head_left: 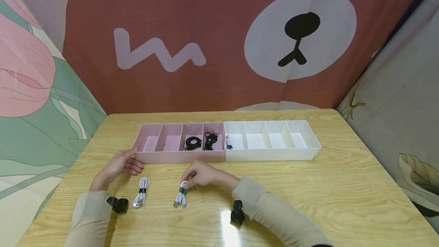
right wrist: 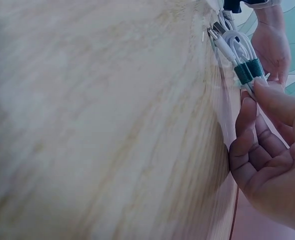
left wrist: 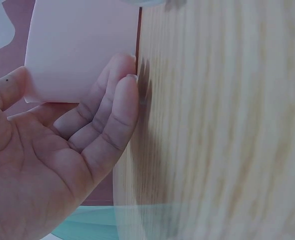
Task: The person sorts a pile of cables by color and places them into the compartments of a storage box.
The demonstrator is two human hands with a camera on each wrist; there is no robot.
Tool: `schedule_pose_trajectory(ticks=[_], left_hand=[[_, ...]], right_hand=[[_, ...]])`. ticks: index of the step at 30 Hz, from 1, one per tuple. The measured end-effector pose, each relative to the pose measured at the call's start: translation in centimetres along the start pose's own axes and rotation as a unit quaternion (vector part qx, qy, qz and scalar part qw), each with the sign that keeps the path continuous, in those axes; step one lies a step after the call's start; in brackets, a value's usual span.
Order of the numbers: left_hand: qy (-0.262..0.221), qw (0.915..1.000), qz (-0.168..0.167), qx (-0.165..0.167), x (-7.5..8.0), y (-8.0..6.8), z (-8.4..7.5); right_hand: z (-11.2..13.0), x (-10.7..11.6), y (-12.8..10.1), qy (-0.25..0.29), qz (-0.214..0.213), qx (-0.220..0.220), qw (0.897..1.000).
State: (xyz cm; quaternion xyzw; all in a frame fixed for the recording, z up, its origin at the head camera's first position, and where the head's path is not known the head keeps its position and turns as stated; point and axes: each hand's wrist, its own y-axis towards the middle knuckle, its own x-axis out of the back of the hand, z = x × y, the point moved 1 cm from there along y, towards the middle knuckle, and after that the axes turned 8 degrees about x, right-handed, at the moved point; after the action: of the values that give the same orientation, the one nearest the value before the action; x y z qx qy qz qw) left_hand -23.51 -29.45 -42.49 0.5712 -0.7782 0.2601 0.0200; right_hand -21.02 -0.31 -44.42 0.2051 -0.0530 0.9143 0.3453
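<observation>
Your right hand (head_left: 202,174) pinched the small bundle of white cable tied with a green band (head_left: 181,193), thumb and finger on its upper end. The bundle was low in the frame, a bit left of the middle, below the long pink plastic tray with four boxes (head_left: 178,157). You could not tell if it touched the yellow wooden table (head_left: 343,201). Your left hand (head_left: 120,166) had loose fingers and gripped nothing; it seemed to touch the tray's lower-left corner.

The bundle could slip, since you pinched just one end. If the band slid off, the loops might spring apart. A hard push from your left hand could slide the tray.

The bundle's long side ran nearly up and down the frame, its top leaning right. Its plugs pointed to the bottom, a little left.
</observation>
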Motion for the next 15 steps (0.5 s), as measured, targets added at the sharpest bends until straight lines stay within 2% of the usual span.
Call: schedule_pose_trajectory(ticks=[15], left_hand=[[0.004,1.0,-0.001,0.0,-0.05,-0.12,-0.12]], right_hand=[[0.51,0.43,-0.49,0.038,-0.009,-0.007,0.999]])
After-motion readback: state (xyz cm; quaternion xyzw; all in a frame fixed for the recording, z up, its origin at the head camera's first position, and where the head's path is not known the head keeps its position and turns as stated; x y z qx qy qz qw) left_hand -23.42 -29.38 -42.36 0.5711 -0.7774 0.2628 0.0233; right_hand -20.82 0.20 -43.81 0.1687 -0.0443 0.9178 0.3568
